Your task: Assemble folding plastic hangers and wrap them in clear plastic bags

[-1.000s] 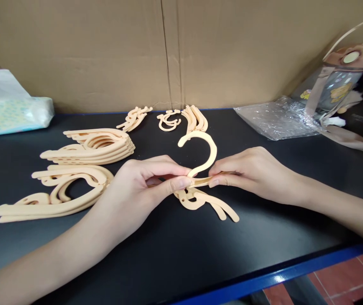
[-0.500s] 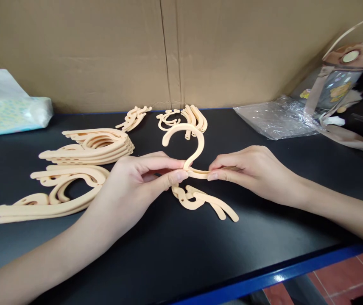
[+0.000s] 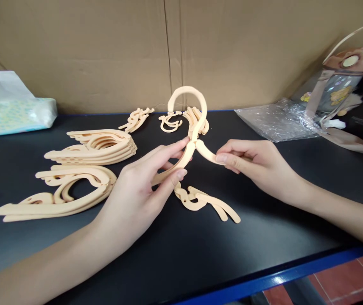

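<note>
Black worktop (image 3: 264, 241), one blue near edge. Nearest: one loose cluster of cream pieces (image 3: 194, 206), two curved ends pointing right; total pieces unclear from overlap. Left of it, one near folded stack (image 3: 57, 209), at least two layers. Above the worktop, two hands, one hanger (image 3: 203, 106) between them: one hook upright, two arms splayed downward. Left hand (image 3: 146, 178): grip pinching the left arm, thumb against fingers. Right hand (image 3: 254, 163): grip pinching the outer part of the right arm. Farther left, one far folded stack (image 3: 105, 159), several layers. Far right: one clear plastic bag (image 3: 273, 120), one bottle (image 3: 343, 87). Far left: one tissue pack (image 3: 16, 114). Far middle: three small piles (image 3: 138, 118), overlapping, pieces not countable. Behind: one brown panel (image 3: 105, 51).
</note>
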A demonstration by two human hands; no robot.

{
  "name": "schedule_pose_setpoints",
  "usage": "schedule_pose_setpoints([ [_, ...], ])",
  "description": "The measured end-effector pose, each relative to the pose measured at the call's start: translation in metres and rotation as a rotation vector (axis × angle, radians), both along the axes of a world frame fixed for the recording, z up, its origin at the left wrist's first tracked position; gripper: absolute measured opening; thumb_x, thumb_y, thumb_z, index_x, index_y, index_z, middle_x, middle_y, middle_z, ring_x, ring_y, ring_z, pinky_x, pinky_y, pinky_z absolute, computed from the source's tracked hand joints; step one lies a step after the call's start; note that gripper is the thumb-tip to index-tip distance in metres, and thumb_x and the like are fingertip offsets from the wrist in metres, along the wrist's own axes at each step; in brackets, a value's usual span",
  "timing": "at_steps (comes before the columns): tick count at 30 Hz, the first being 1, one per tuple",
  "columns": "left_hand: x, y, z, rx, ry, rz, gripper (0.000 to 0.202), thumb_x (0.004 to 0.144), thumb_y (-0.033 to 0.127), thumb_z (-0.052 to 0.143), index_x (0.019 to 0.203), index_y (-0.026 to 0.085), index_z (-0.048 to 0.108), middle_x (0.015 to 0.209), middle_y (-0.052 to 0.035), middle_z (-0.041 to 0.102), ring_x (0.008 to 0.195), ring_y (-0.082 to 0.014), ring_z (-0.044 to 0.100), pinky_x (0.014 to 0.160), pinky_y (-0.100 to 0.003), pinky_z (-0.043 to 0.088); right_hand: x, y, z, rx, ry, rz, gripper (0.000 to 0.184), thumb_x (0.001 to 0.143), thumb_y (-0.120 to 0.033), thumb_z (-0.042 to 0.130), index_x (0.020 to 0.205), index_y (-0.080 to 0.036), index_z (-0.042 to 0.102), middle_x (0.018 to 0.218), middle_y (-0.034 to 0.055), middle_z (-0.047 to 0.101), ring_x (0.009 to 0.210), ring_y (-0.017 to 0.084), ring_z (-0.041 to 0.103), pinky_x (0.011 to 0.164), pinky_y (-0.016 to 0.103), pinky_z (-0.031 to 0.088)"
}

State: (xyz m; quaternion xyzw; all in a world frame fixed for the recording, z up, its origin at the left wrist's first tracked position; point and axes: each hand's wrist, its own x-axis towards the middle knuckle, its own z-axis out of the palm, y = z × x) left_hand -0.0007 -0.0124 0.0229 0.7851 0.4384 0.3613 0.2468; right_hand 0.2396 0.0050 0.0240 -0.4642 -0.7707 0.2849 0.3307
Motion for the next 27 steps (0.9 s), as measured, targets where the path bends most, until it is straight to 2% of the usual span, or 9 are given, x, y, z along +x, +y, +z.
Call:
schedule_pose_setpoints([
  [3,-0.003,0.003,-0.005,0.137,0.083,-0.019,0.037,0.099,0.025,0.055,0.136,0.022,0.059,0.119,-0.0024,0.07,0.101,-0.0149,0.067,0.075,-0.017,0.056,0.003,0.006,-0.001,-0.02,0.126,-0.011,0.037,0.092,-0.049,0.065,0.074,-0.017,0.065,0.059,-0.0041,0.048,0.056,0.008,0.04,0.053,0.024,0.03],
  [6,-0.006,0.005,-0.008,0.266,0.182,-0.027,0.036,0.1,0.021,0.052,0.135,0.02,0.059,0.124,-0.0033,0.069,0.11,-0.0173,0.066,0.071,-0.018,0.054,0.006,0.011,0.0,-0.029,0.163,-0.014,0.038,0.091,-0.049,0.066,0.072,-0.017,0.064,0.059,-0.0039,0.049,0.055,0.008,0.04,0.054,0.025,0.031],
  [11,-0.005,0.001,-0.009,0.256,0.23,-0.084,0.036,0.101,0.018,0.05,0.137,0.02,0.056,0.119,-0.0004,0.067,0.101,-0.0108,0.067,0.074,-0.016,0.05,0.016,0.019,0.003,-0.018,-0.054,0.01,0.036,0.089,-0.055,0.066,0.087,-0.02,0.07,0.057,-0.0065,0.046,0.052,0.008,0.038,0.051,0.025,0.029],
  [13,-0.005,0.0,-0.009,0.235,0.228,-0.107,0.035,0.102,0.017,0.05,0.136,0.02,0.056,0.119,0.0002,0.066,0.099,-0.009,0.066,0.078,-0.016,0.049,0.019,0.022,0.003,0.05,-0.143,0.014,0.037,0.088,-0.056,0.066,0.096,-0.021,0.07,0.056,-0.0079,0.047,0.049,0.008,0.037,0.05,0.024,0.03],
  [17,-0.005,0.002,-0.012,0.242,0.225,-0.124,0.033,0.1,0.015,0.051,0.132,0.02,0.06,0.115,0.0009,0.067,0.097,-0.0086,0.064,0.077,-0.017,0.049,0.02,0.019,0.003,0.244,-0.251,0.067,0.032,0.091,-0.05,0.066,0.102,-0.02,0.067,0.069,-0.0056,0.06,0.056,0.008,0.05,0.058,0.023,0.038],
  [21,-0.006,0.004,-0.013,0.329,0.297,-0.197,0.037,0.097,0.009,0.051,0.131,0.021,0.06,0.114,0.0014,0.068,0.095,-0.0107,0.063,0.074,-0.02,0.05,0.019,0.013,0.005,0.351,-0.339,0.145,0.024,0.097,-0.041,0.061,0.097,-0.018,0.067,0.075,-0.0026,0.061,0.064,0.009,0.054,0.061,0.024,0.039],
  [27,-0.006,0.004,-0.013,0.514,0.475,-0.261,0.04,0.096,0.008,0.048,0.134,0.014,0.058,0.107,-0.0013,0.069,0.092,-0.0148,0.062,0.067,-0.024,0.049,0.02,0.015,0.007,0.379,-0.454,0.247,0.027,0.103,-0.035,0.05,0.104,-0.015,0.069,0.091,0.0032,0.066,0.085,0.016,0.059,0.076,0.028,0.041],
])
